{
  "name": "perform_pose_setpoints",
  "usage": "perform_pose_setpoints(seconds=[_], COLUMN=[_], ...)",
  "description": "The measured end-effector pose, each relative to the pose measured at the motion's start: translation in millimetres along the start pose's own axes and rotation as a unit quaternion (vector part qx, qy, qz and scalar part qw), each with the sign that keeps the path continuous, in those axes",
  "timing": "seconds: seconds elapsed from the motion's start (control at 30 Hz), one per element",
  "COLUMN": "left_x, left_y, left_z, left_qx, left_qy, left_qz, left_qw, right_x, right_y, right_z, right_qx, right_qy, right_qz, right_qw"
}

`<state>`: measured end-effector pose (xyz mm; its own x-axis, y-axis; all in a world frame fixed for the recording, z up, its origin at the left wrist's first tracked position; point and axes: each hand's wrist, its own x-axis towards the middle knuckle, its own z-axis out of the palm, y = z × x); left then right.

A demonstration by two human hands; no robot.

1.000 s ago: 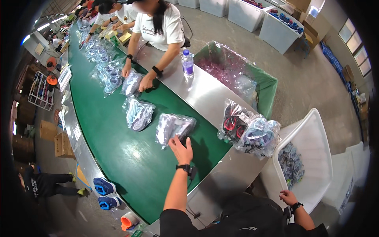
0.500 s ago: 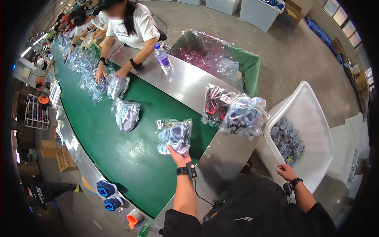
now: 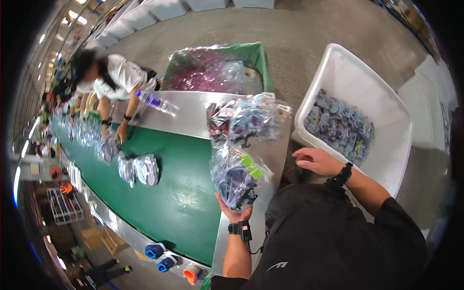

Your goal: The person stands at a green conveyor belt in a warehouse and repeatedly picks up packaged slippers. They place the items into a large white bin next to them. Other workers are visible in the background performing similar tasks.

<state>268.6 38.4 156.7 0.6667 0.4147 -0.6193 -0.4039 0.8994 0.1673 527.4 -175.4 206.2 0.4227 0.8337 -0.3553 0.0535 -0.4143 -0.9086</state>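
A clear plastic bag of grey-blue shoes point(image 3: 233, 180) with a bright green tag is gripped from below by my left hand point(image 3: 234, 210), over the belt's near end and the metal edge. Just beyond it, on the metal end of the table, lie a bag of black and red shoes point(image 3: 218, 119) and a bag of light blue shoes point(image 3: 253, 121). My right hand point(image 3: 319, 162) holds nothing, its fingers loosely extended by the near rim of a large white bin point(image 3: 309, 94). Inside that bin is a heap of bagged grey-blue shoes point(image 3: 340, 128).
Two bagged shoe bundles point(image 3: 139, 169) lie on the green belt point(image 3: 186, 179). Across it, a co-worker point(image 3: 118, 79) handles more bags. A purple-capped bottle point(image 3: 157, 102) stands on the metal ledge. A green-sided container point(image 3: 263, 65) holds plastic film. Blue shoes point(image 3: 162, 256) sit on the near rail.
The view has turned to the right. My left hand has brought the bagged shoes off the belt toward the metal edge. My right hand has risen to the bin's near rim.
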Motion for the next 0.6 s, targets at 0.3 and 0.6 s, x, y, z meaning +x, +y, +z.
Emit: perform_pose_setpoints(seconds=[0.3,0.6], left_x=[-4.0,9.7], left_y=[-104.0,-193.4], left_z=[58.4,116.4], left_qx=[0.137,0.294], left_qy=[-0.108,-0.078], left_qz=[-0.129,-0.194], left_qw=[0.976,0.932], right_x=[-36.2,-76.0], right_y=[-17.3,60.8], right_z=[-37.6,-109.6], right_qx=[0.169,0.333], right_qy=[-0.045,0.013], right_qz=[-0.050,0.051], right_qw=[0.983,0.942])
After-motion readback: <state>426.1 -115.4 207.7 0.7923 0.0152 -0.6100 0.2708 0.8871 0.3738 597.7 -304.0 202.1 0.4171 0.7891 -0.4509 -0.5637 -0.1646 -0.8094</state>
